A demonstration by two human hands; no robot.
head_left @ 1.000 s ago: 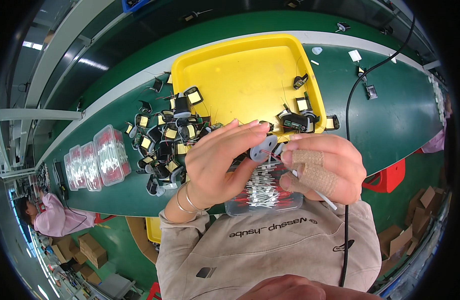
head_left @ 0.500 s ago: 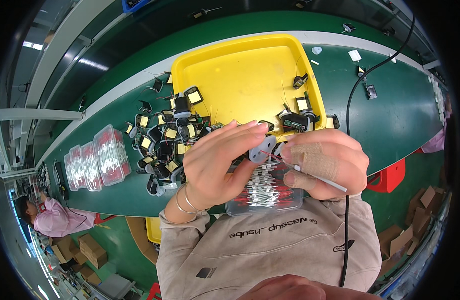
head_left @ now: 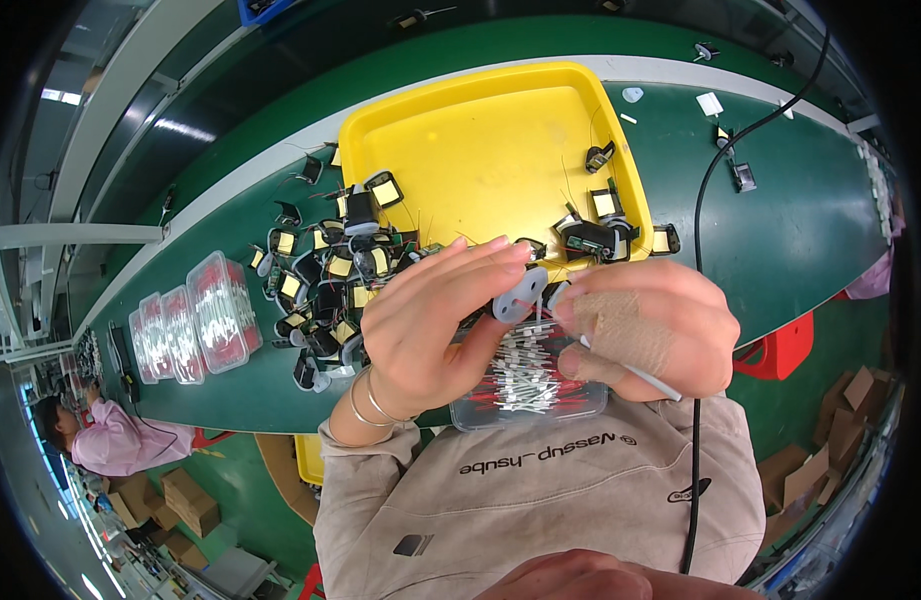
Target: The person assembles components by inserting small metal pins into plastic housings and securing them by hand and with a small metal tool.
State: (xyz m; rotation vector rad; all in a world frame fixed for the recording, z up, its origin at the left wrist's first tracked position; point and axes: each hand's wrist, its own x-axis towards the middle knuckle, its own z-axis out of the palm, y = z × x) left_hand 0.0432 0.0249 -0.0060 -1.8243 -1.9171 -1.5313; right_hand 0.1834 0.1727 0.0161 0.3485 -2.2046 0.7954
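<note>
Between the thumb and fingers of my left hand (head_left: 415, 330) is a small device with a round grey disc (head_left: 521, 295) that has several holes. Its body is mostly hidden behind my fingers. My right hand (head_left: 665, 320), with tan bandages on its fingers, pinches a thin wire lead with a white sleeve (head_left: 652, 382). The lead's thin red end reaches to the disc's face; whether it is inside a hole I cannot tell. Below both hands sits a clear plastic box (head_left: 530, 424) full of white-and-red wire leads (head_left: 528, 375).
A large yellow tray (head_left: 460, 150) lies ahead, with several black devices (head_left: 590, 238) at its near right corner. More devices (head_left: 330, 265) are heaped on its left. Clear boxes of leads (head_left: 220, 310) stand far left. A black cable (head_left: 698, 230) hangs down the right side.
The right-hand fingers have closed in and shifted slightly left with the lead, its sleeved end showing less. My left hand and the disc have moved slightly left and up.
</note>
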